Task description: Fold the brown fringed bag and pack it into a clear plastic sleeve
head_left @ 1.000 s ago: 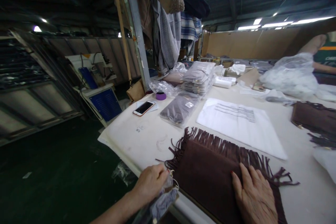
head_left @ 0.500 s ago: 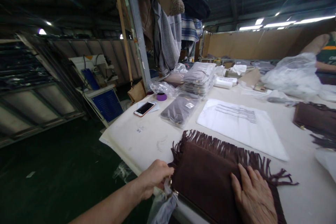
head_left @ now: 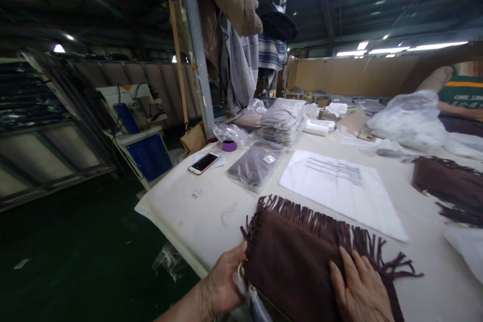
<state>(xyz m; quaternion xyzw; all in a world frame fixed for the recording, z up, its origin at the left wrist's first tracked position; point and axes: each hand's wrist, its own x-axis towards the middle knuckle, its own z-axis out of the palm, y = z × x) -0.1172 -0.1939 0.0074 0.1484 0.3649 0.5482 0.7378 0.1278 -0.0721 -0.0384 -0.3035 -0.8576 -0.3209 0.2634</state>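
Dim workshop racks and hanging coats stood behind the white table (head_left: 211, 211). At its near edge the left hand (head_left: 226, 284) gripped the left end of a brown fringed bag (head_left: 294, 256), perhaps also clear plastic, though blur hid that. The right hand (head_left: 360, 294) lay open, flat on the bag. Beyond lay a white sheet (head_left: 341, 188), a packed grey cloth (head_left: 254, 166) and a phone (head_left: 204, 162) near the left edge.

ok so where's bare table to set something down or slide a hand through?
Bare table lies left of the fringed bag, between the phone and the near edge. A thin strip runs between the bag's fringe and the white sheet. Crowded: the back, with stacked packets and plastic bags; both hands sit on the fringed bag.
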